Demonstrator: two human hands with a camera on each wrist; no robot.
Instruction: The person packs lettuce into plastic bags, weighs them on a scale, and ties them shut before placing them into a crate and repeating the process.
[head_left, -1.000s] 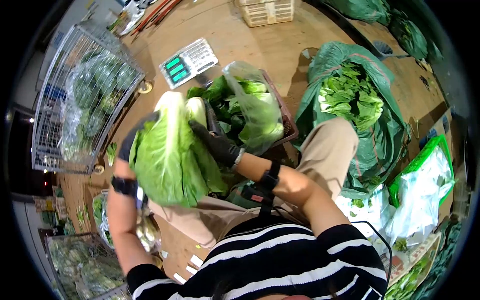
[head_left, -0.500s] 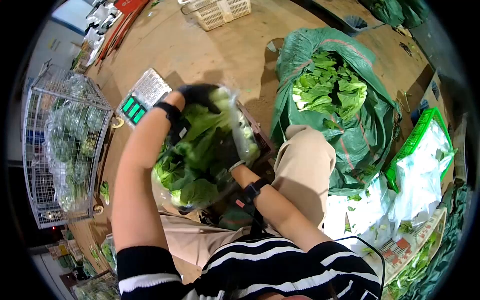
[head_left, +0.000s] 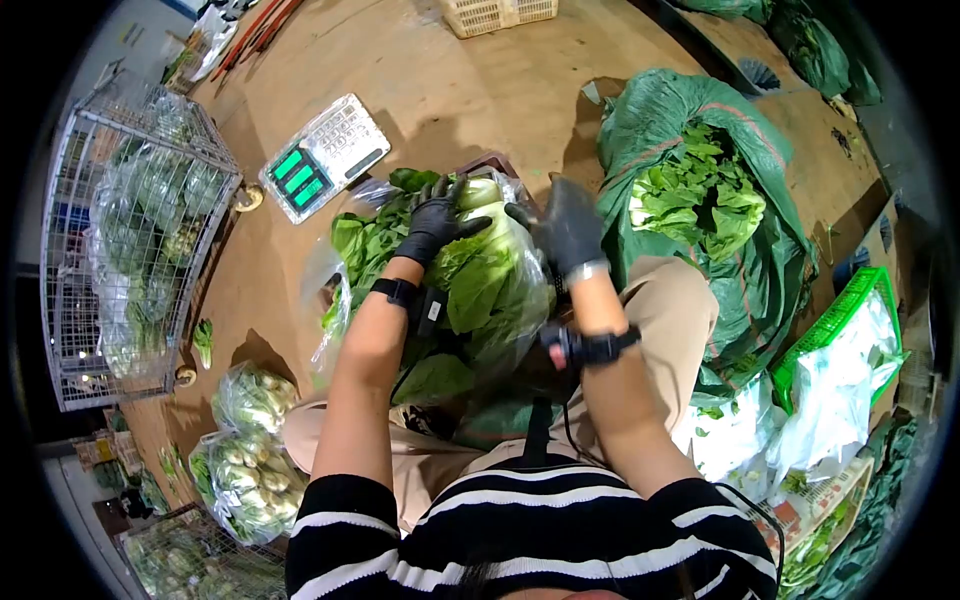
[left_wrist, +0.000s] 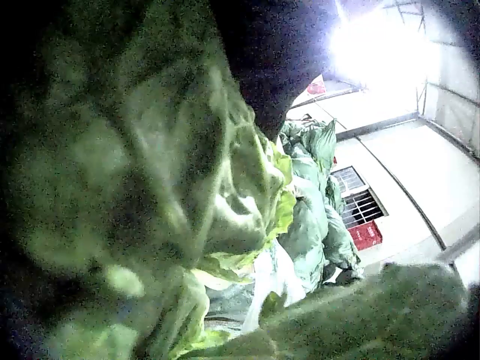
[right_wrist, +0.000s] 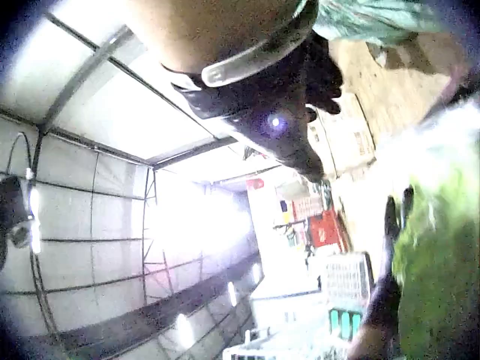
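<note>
Leafy green heads (head_left: 478, 285), partly covered by clear plastic, lie in a dark red crate (head_left: 492, 163) before the person's knees. The black-gloved left hand (head_left: 436, 222) rests on the leaves with its fingers spread. Just right of the pale stalks, the gloved right hand (head_left: 570, 228) is blurred, its fingers extended and nothing seen in its hold. Large leaves (left_wrist: 187, 165) fill much of the left wrist view. In the right wrist view the right hand (right_wrist: 277, 112) is beside the greens (right_wrist: 442, 247), apart from them.
A scale (head_left: 325, 158) with green displays lies beyond the greens. Right of the knee stands a green sack (head_left: 745, 290) of leafy vegetables, with a green basket (head_left: 838, 335) farther right. A wire cage cart (head_left: 130, 250) and bagged vegetables (head_left: 250, 480) are at left.
The large pale-stemmed head held up earlier now lies among the greens in the crate. The left hand has come back onto the leaves, and the right hand has moved out to their right side.
</note>
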